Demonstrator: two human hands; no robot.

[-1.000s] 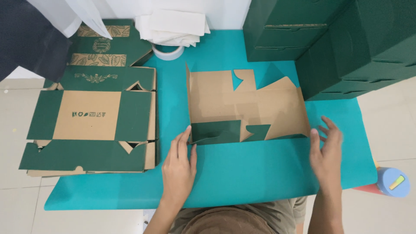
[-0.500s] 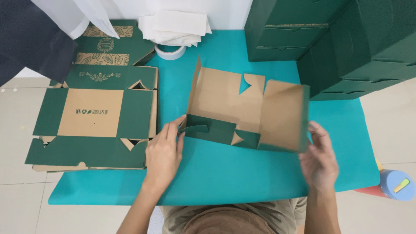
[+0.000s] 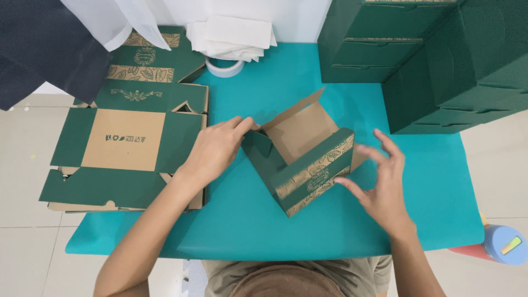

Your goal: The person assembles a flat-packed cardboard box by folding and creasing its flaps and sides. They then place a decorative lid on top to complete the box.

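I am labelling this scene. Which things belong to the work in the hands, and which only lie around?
In the work:
left hand
right hand
half-folded green box

Lying about:
flat box blanks
finished green boxes
tape roll
white folded sheets
blue bottle

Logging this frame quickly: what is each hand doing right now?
Left hand: fingers pinching a side flap of the half-folded green box.
Right hand: open, fingers spread, fingertips at the box's front wall.

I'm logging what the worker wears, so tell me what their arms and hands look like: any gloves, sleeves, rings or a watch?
Both the left hand and the right hand are bare, with no gloves. The forearms are uncovered as far as the picture shows, with no sleeves in view. No ring, watch or wristband is visible on either one.
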